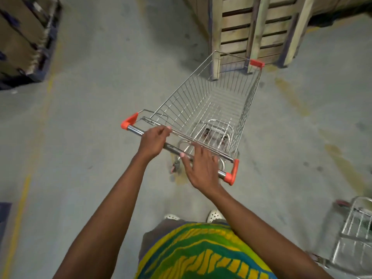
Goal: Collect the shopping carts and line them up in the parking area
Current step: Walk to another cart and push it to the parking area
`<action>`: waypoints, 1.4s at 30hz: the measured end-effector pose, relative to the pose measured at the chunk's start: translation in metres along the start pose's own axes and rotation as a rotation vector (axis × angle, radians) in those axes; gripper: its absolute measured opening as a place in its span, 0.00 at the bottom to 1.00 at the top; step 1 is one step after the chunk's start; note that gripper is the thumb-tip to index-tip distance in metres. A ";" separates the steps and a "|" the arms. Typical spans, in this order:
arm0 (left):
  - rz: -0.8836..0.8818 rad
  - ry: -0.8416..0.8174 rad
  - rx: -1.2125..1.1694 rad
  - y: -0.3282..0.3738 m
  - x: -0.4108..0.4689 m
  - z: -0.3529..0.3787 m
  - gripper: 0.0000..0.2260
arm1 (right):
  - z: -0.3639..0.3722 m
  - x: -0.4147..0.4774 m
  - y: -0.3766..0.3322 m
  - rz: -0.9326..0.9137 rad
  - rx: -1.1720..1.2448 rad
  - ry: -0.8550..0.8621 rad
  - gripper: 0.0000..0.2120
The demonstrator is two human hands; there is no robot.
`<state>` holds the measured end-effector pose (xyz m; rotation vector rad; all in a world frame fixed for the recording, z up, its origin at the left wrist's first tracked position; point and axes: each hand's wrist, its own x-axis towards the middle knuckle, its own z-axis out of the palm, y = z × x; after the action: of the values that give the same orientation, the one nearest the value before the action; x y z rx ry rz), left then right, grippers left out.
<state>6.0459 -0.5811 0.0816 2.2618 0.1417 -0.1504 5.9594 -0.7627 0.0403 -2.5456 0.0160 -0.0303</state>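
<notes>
1. A worn grey concrete floor (96, 101) with faded yellow painted lines spreads through this storage space.
2. Tall weathered wooden slat crates (255, 31) stand at the far end, and stacked brown cardboard boxes on a dark blue pallet (24, 37) sit off to the left.
3. A silver wire shopping cart with orange plastic corner caps (211, 101) stands on the floor in the middle, its front end close to the crates; its basket holds nothing.
4. The left hand (154, 142) curls its fingers over the chrome handle bar (173, 148) near its left end, gripping it.
5. The right hand (203, 168) lies over the bar's right part with fingers spread and fairly straight, not wrapped round it.
6. A second silver wire cart (354, 234) shows partly at the lower right edge, well apart from the first.
</notes>
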 end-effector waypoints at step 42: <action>-0.037 0.034 0.877 -0.064 0.194 -0.053 0.36 | 0.073 0.267 -0.033 -0.431 -0.447 0.234 0.29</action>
<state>6.2305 -0.4893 0.0365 3.1374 0.1541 -0.2244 6.2284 -0.6995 0.0037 -2.9223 -0.4841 -0.5470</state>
